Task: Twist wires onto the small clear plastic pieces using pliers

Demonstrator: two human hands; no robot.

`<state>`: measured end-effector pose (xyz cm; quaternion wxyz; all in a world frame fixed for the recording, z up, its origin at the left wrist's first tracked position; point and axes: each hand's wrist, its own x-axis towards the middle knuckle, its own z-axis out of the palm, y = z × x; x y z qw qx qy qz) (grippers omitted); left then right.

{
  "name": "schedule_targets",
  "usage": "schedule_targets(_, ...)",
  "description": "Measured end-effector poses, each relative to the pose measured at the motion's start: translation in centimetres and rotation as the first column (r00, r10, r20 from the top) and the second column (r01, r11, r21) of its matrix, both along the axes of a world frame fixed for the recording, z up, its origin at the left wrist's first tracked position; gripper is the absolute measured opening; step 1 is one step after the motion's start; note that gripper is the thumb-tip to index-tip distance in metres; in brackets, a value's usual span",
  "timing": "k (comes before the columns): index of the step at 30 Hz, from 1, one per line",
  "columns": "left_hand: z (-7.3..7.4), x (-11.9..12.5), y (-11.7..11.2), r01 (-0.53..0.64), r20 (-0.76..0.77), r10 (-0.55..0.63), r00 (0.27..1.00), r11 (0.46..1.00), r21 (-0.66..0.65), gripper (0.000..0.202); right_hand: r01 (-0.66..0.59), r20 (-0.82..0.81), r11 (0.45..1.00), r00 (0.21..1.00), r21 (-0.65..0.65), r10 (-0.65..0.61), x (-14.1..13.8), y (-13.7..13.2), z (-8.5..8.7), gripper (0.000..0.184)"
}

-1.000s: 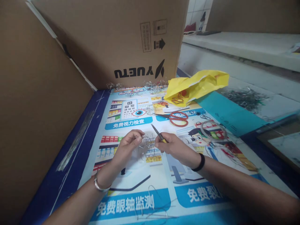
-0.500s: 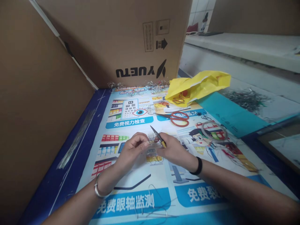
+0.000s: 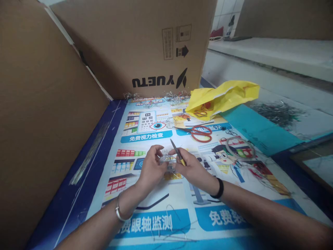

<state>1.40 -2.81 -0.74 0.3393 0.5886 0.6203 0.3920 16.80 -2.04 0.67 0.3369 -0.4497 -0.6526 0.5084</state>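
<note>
My left hand (image 3: 153,165) is closed, pinching a small tangle of thin silvery wire (image 3: 168,158) between thumb and fingers. Against the same wire piece, from the right, presses my right hand (image 3: 191,168). It also grips a slim, dark, pointed tool with a yellow handle (image 3: 177,151), its tip aimed up and to the left, away from the wire. Whether this tool is pliers cannot be made out, as my palm hides most of it. Loose bent wires (image 3: 173,229) lie on the printed sheet (image 3: 153,239) nearer to me.
Red-handled scissors (image 3: 201,133) lie beyond my hands, near a wire ball (image 3: 170,122). Behind sits a yellow bag (image 3: 223,97). A wire coil (image 3: 240,147) rests at the right, a bundle of straight wires (image 3: 91,152) at the left. Cardboard walls (image 3: 117,45) enclose the back and left.
My left fingers have shifted on the wire piece, with the index finger lifted and more curled. The tool in my right hand is slightly more upright. The view has shifted a little.
</note>
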Motion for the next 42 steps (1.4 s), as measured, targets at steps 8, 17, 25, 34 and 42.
schedule_targets(8, 0.4, 0.3, 0.5, 0.066, -0.450, 0.059, 0.891, 0.964, 0.258, 0.067, -0.018, -0.099, 0.999, 0.995, 0.033, 0.021, -0.2, -0.2, -0.7, 0.039)
schedule_targets(17, 0.7, -1.1, 0.7, 0.092, -0.347, -0.046, 0.937, 0.989, 0.115, 0.059, 0.039, -0.203, 0.963, 0.975, -0.266, -0.096, -0.2, -0.1, -1.0, 0.042)
schedule_targets(25, 0.3, -0.9, 1.0, 0.065, -0.310, -0.050, 0.949, 0.997, 0.039, 0.047, 0.023, -0.225, 0.956, 0.970, -0.292, -0.092, -0.3, 0.0, -0.9, 0.044)
schedule_targets(34, 1.6, -0.3, 1.1, 0.082, -0.684, -0.029, 0.729, 0.996, 0.045, 0.054, -0.042, -0.154, 0.984, 0.988, -0.171, 0.016, 0.1, -0.1, -1.0, 0.044)
schedule_targets(42, 2.7, -0.7, 0.9, 0.086, -0.846, -0.075, 0.529, 0.996, -0.034, 0.052, -0.020, -0.234, 0.970, 0.971, -0.241, -0.038, 0.2, -0.2, -0.8, 0.040)
